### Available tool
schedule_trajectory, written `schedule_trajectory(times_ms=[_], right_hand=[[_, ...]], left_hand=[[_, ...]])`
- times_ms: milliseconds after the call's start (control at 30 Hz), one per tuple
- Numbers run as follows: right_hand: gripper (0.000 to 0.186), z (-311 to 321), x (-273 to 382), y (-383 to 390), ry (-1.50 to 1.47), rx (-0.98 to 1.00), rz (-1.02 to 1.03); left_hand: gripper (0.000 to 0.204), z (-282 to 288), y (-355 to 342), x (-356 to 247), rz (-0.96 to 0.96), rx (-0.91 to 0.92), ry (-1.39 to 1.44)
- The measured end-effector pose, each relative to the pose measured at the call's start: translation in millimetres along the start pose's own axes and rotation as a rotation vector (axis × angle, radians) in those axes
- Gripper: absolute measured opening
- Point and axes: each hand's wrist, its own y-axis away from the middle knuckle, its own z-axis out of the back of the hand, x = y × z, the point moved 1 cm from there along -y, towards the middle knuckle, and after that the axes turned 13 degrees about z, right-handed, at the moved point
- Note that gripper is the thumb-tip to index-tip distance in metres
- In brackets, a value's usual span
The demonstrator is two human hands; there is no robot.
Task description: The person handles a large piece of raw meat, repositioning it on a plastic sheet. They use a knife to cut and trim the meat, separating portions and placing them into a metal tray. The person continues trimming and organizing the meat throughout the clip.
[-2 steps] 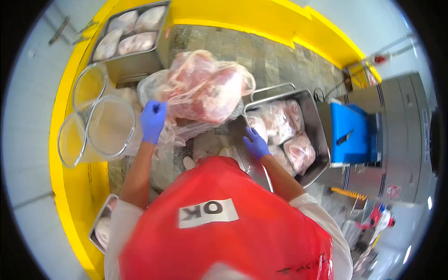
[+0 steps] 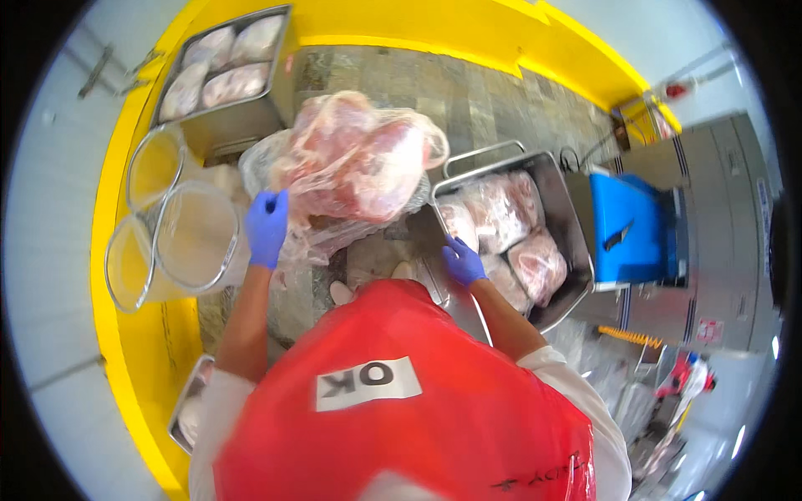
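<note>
My left hand (image 2: 267, 225), in a blue glove, is closed on the edge of a clear plastic bag at the lower left of a large pile of raw pink meat (image 2: 376, 159). The meat sits on crumpled plastic in the middle of the view. My right hand (image 2: 464, 263), also gloved, has its fingers curled at the left rim of a steel bin (image 2: 572, 238), beside the bagged meat (image 2: 501, 213) that fills it. Three clear, tube-like containers with metal rims (image 2: 196, 238) stand just left of my left hand.
A steel bin of bagged meat (image 2: 192, 125) is at upper left, another (image 2: 180, 417) at lower left. At right are a blue plastic piece (image 2: 626, 250) on a grey steel machine (image 2: 718, 234) and, farther down, a person (image 2: 693, 376). Yellow wall bases (image 2: 418, 29) border the floor.
The view has shifted slightly. My right hand's fingers look more bent at the bin's rim. My left hand stays on the bag beside the meat.
</note>
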Motion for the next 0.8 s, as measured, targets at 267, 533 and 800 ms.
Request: schedule_trajectory(times_ms=[267,533,800], right_hand=[[0.055,-36.6,-196.2,115.1,-0.103,-0.041,-0.591],[0.042,-173.6,-359.4,177.2,0.059,0.219,-1.084],[0.034,-119.8,-303.9,104.2,-1.582,-0.571,-0.993]], left_hand=[[0.037,-38.5,61.5,58.9,0.581,0.741,-0.192],[0.040,-136.9,88.2,-20.2,-0.046,1.082,-0.729],[0.068,-238.7,96.3,-116.2,0.838,1.209,-0.278]])
